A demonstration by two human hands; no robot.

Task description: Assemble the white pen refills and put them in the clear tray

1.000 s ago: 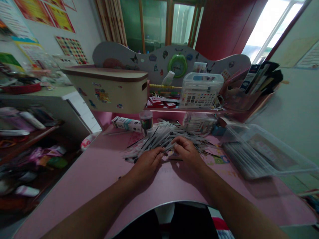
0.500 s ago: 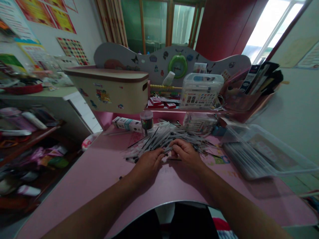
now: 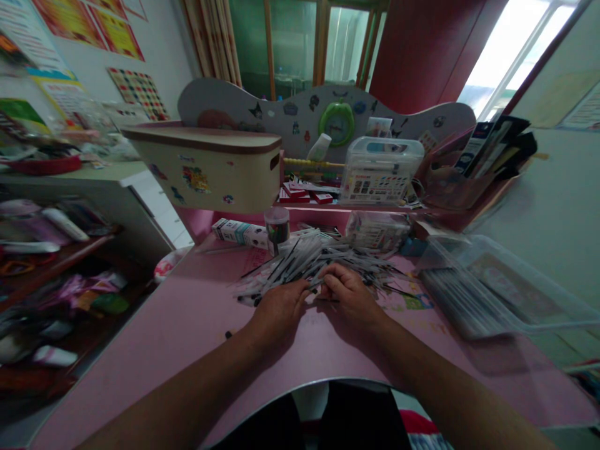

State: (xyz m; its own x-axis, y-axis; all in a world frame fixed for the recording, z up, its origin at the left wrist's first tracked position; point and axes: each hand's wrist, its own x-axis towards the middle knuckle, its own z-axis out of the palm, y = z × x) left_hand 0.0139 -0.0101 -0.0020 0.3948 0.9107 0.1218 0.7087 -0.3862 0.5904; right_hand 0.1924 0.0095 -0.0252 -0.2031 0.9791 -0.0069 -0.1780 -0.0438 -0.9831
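Just in front of a heaped pile of thin clear-and-black pens, my two hands meet over the pink desk. My left hand is closed, thumb and fingers pinching a slim pen whose dark end shows. Fingers of my right hand are curled and pinched on the same pen from the other side; the fingertips cover most of it. Under the right hand lies a thin dark stick, partly hidden. A small black piece rests beside my left forearm.
On the right, a clear plastic bin holds bundled pens. Behind the pile stand a clear cup, a long printed box and a clear pack. Above them, the shelf carries a cream storage box and a marker case.
My right hand has shifted slightly, covering more of the dark stick beneath it. Both hands stay together on the pen, and the view has moved very little.
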